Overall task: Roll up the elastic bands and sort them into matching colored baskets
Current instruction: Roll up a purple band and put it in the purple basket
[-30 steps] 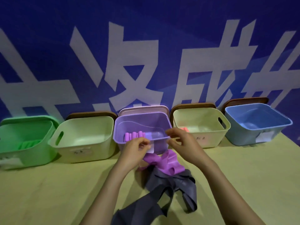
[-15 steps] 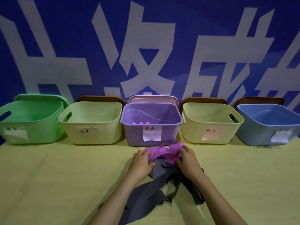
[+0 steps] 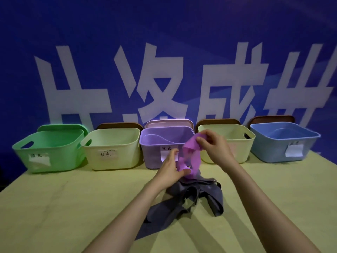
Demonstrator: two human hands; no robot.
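Observation:
A purple elastic band (image 3: 191,157) hangs stretched between my two hands in front of the purple basket (image 3: 155,143). My right hand (image 3: 214,145) pinches its upper end, raised level with the basket rims. My left hand (image 3: 172,166) grips its lower end just above the table. Under and in front of my hands lies a heap of dark grey bands (image 3: 189,199). Green basket (image 3: 49,148), cream basket (image 3: 111,147), second cream basket (image 3: 237,141) and blue basket (image 3: 284,141) stand in the same row.
All baskets stand along the far edge of a yellow-green table (image 3: 63,207), against a blue banner with white characters. Lids lean behind the baskets. Paper labels are stuck on the basket fronts. The table's left edge drops off near the green basket.
Both hands were down on the band pile; now my right hand has lifted the purple band's end up and right, pulling it free of the grey bands. The view has tilted up.

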